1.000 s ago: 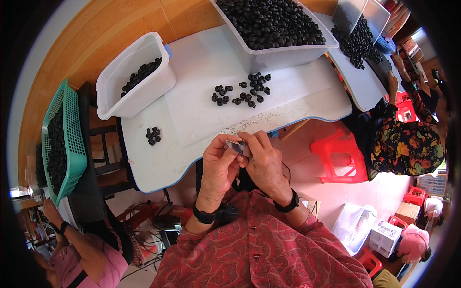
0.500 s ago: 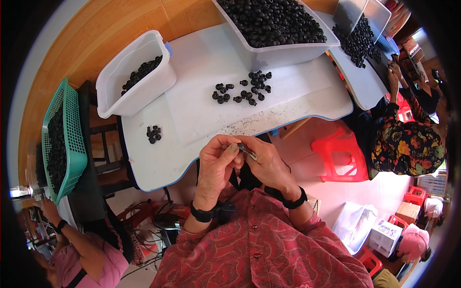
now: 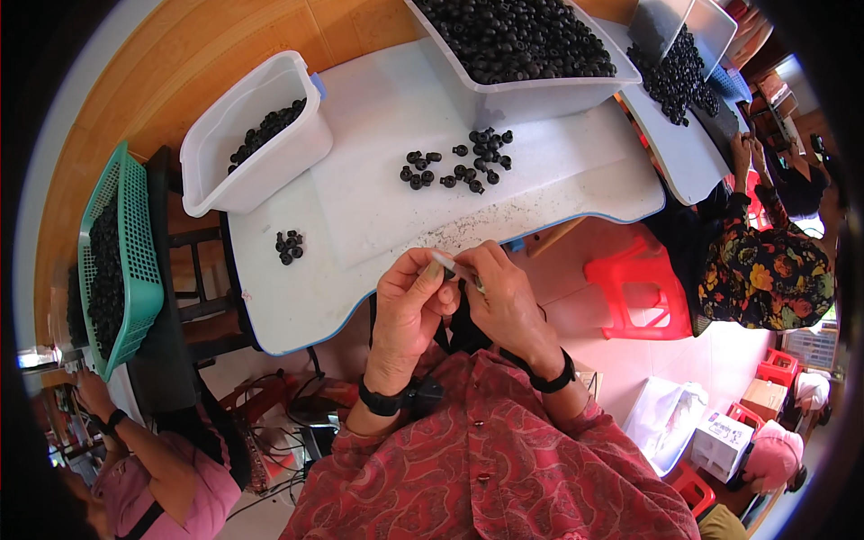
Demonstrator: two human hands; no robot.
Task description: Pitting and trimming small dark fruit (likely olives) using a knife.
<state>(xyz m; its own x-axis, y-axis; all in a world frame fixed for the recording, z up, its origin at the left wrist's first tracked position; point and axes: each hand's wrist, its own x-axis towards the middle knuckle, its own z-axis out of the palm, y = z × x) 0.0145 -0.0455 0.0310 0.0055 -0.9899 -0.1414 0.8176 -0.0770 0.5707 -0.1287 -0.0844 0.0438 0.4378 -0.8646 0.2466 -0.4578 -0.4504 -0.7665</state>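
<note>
A small dark piece [image 3: 450, 274] is pinched in the left hand [image 3: 409, 297], near the desk [image 3: 297, 315] edge; a thin blade-like strip [image 3: 442, 259] is gripped by the right hand [image 3: 506, 301]. Should the strip slip, the left hand could be nicked. Black pieces [image 3: 517, 40] are heaped in the large bin [image 3: 540, 103], and contained in the white tub [image 3: 281, 169] and green basket [image 3: 141, 261].

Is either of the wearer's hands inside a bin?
No, the left hand and right hand are close together by the table's near edge.
</note>
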